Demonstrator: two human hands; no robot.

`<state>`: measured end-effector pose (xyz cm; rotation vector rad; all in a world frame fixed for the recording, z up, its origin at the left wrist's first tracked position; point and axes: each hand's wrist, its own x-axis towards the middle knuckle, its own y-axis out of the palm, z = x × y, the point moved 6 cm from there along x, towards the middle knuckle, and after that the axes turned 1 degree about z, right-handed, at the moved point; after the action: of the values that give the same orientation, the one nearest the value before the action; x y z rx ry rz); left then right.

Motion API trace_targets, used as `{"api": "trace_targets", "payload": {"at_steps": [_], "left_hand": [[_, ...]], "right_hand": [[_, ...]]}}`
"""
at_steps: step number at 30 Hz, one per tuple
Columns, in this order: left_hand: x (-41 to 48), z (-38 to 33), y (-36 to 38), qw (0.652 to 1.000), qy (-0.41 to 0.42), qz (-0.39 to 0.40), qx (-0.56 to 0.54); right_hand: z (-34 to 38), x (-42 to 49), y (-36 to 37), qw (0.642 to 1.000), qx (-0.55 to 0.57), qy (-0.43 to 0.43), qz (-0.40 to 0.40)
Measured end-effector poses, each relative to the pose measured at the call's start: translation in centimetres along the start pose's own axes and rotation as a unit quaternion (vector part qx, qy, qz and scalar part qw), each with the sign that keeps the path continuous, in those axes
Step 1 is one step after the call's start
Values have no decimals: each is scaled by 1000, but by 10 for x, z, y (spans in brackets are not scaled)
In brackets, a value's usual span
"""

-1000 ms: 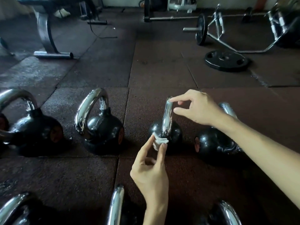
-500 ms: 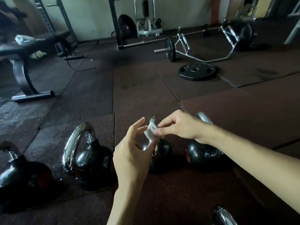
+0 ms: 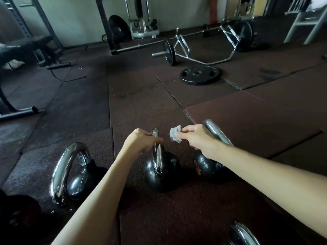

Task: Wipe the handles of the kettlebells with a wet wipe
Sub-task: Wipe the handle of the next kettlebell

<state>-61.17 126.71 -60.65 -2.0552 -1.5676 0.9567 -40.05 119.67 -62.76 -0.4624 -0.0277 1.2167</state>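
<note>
Wipe (image 3: 175,133) now in right hand (image 3: 198,138).

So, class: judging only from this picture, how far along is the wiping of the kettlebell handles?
Done: none can be confirmed; gleam alone proves nothing. In hand: the left hand holds the middle kettlebell by its handle top, while the right hand pinches the wet wipe just beside it, not touching. Possibly left: the left kettlebell, right kettlebell, and the near one.
</note>
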Motion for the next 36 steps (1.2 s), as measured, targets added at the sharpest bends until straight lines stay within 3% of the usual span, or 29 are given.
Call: {"api": "trace_targets", "payload": {"at_steps": [9, 16, 25, 32, 36], "left_hand": [[-27, 37, -21, 992, 9, -5, -128], [-38, 85, -34, 975, 7, -9, -221], [-55, 110, -26, 918, -30, 47, -393], [-60, 100, -25, 895, -5, 55, -442], [-50, 102, -24, 911, -12, 24, -412]], "right_hand": [[-11, 12, 42, 999, -37, 14, -8], [2, 13, 89, 997, -70, -32, 4], [28, -3, 128, 997, -16, -74, 8], [42, -15, 129, 991, -35, -131, -19], [33, -36, 128, 982, -61, -181, 16]]}}
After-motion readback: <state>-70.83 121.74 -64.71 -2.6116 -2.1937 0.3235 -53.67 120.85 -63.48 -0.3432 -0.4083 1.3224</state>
